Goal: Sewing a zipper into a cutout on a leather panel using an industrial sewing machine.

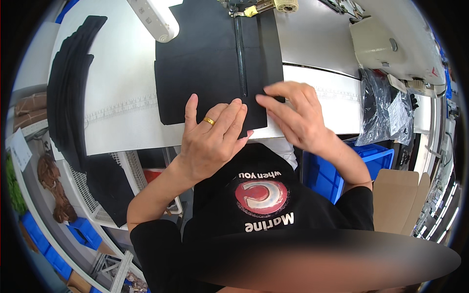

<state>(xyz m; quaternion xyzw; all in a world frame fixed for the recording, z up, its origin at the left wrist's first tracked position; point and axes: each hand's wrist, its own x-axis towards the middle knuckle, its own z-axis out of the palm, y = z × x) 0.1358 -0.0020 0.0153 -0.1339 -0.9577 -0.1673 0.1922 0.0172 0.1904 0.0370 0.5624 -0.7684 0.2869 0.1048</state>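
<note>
A black fabric panel lies on the white sewing table, with a black zipper running down its right part. The zipper's far end passes under the presser foot area of a sewing machine. My left hand rests flat over the panel's near edge, a gold ring on one finger. Its fingertips are beside the zipper's near end, and its thumb is at the fabric's edge, partly hidden. My right hand is just right of the zipper, fingers bent and slightly apart, with nothing visible between them.
Stacked black fabric strips lie at the table's left, hanging over its edge. A white machine arm-like device juts in at the top. Right are a clear plastic bag, blue bin and cardboard box. White basket stands lower left.
</note>
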